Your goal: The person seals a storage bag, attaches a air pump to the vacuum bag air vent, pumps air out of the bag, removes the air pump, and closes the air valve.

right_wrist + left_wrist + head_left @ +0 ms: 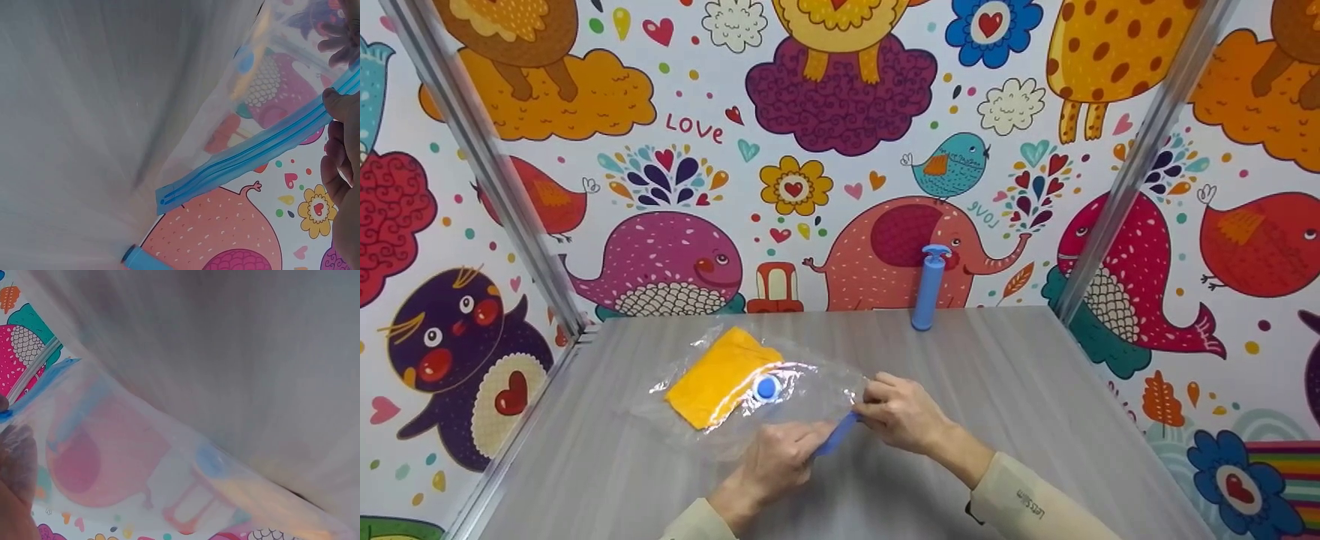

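Note:
A clear plastic vacuum bag (817, 375) lies on the table with a folded yellow-orange cloth (720, 375) inside. A round white valve with a blue cap (766, 388) sits on its upper face. Along the near right edge of the bag runs a blue zip strip (253, 143). My left hand (784, 454) pinches the near part of this strip. Farther along, my right hand (906, 414) pinches the strip with curled fingers. In the right wrist view, a thumb (337, 104) presses on the strip. The bag's film veils much of the left wrist view.
A blue hand pump (928, 292) stands upright at the back of the grey wood-grain table (1020, 420). Behind it rises a wall (840, 172) printed with cartoon animals. Metal posts (1117, 172) stand at the corners.

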The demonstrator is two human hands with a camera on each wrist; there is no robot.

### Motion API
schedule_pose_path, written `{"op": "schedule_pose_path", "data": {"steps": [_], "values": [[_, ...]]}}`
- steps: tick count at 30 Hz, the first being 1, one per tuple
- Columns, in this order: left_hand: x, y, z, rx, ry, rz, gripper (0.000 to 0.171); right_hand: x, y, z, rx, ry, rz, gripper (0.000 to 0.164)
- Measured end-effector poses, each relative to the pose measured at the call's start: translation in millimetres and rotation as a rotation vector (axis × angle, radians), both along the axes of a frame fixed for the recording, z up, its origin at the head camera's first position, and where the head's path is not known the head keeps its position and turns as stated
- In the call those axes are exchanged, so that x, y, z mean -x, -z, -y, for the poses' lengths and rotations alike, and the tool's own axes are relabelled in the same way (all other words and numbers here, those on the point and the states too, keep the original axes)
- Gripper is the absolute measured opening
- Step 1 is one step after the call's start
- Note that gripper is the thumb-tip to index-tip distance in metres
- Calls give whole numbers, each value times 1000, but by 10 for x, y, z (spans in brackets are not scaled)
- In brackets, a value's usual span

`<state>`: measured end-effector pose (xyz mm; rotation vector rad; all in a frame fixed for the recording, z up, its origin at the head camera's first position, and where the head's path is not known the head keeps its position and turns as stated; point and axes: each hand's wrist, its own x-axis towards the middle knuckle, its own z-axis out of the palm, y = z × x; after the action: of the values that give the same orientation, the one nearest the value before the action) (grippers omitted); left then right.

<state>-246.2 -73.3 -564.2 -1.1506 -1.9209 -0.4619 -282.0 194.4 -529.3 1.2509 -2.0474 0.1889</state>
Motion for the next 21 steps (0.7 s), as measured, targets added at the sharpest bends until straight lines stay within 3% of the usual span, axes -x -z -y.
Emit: {"op": "schedule_pose_path", "data": {"steps": [21], "values": [[16, -4, 0, 93, 2, -138, 37, 77, 97, -94, 39, -22, -16, 24]]}}
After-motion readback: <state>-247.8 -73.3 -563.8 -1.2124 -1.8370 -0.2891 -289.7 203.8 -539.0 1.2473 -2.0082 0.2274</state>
